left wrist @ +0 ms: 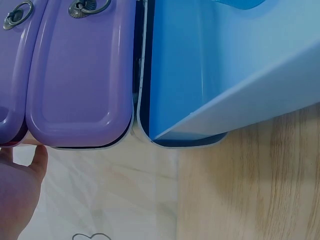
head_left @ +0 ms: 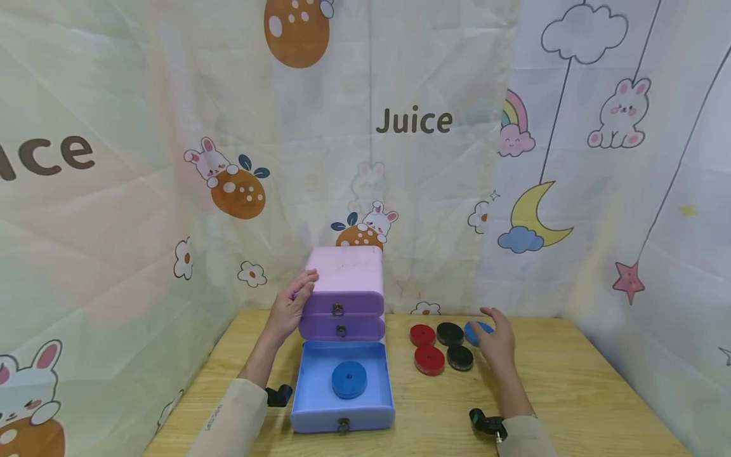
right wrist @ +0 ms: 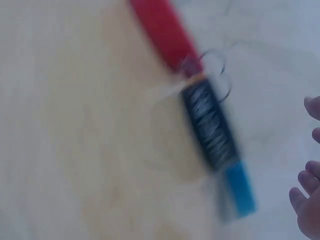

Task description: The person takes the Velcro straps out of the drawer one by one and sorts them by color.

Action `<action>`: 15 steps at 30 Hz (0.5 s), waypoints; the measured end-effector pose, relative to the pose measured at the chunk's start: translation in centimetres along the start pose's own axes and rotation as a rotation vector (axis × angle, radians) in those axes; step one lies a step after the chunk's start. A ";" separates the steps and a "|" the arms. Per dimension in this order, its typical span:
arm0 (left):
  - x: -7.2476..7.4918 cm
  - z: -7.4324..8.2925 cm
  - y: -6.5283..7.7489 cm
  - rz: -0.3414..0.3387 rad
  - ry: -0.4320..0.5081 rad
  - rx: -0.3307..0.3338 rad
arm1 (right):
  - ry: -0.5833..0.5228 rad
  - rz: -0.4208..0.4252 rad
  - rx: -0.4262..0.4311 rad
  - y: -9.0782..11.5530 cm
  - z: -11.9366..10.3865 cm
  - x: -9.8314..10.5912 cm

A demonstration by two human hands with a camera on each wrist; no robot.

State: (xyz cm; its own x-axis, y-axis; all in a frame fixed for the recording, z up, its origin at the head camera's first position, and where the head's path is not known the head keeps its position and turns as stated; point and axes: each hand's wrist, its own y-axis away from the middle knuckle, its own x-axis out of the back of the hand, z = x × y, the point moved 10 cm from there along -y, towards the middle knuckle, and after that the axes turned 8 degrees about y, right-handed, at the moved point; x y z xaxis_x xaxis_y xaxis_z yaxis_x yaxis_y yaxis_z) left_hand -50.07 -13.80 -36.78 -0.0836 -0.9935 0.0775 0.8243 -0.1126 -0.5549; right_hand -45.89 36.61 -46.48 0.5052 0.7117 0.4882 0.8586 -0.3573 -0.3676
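Note:
A small cabinet (head_left: 345,270) has a pink top and two closed purple drawers (head_left: 341,329). Its lowest, light-blue drawer (head_left: 342,420) is pulled out, and a blue disc (head_left: 356,387) with a small centre hole lies inside. My left hand (head_left: 285,311) rests against the cabinet's left side, fingertips over the top edge; part of it shows in the left wrist view. At the right, my right hand (head_left: 499,339) is over another blue disc (head_left: 469,336), thumb and fingers apart. Whether it touches that disc I cannot tell.
Left of the right hand lie two red discs (head_left: 429,360) and two black discs (head_left: 460,358) on the wooden table (head_left: 434,412). Printed cloth (head_left: 422,190) hangs behind and along both sides. The right wrist view is blurred.

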 end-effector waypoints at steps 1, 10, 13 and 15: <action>0.0 0.0 0.0 -0.001 0.000 0.000 | -0.002 0.001 0.020 0.0 -1.0 0.1; 0.0 -0.1 0.2 0.006 0.005 -0.008 | -0.016 -0.055 0.215 1.2 -9.5 0.0; -0.1 0.0 0.2 0.000 0.010 -0.001 | -0.018 -0.096 0.266 2.2 -12.1 -0.1; -0.1 0.1 0.2 -0.002 0.007 0.001 | -0.019 -0.128 0.315 2.8 -13.9 -0.4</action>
State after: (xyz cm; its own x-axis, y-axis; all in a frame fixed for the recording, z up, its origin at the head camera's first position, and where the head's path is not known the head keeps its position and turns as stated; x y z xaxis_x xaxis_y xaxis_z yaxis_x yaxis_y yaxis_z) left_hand -49.86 -13.75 -36.81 -0.0891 -0.9933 0.0734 0.8248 -0.1149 -0.5537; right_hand -42.49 26.97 -36.71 0.3908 0.7509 0.5324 0.8444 -0.0621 -0.5322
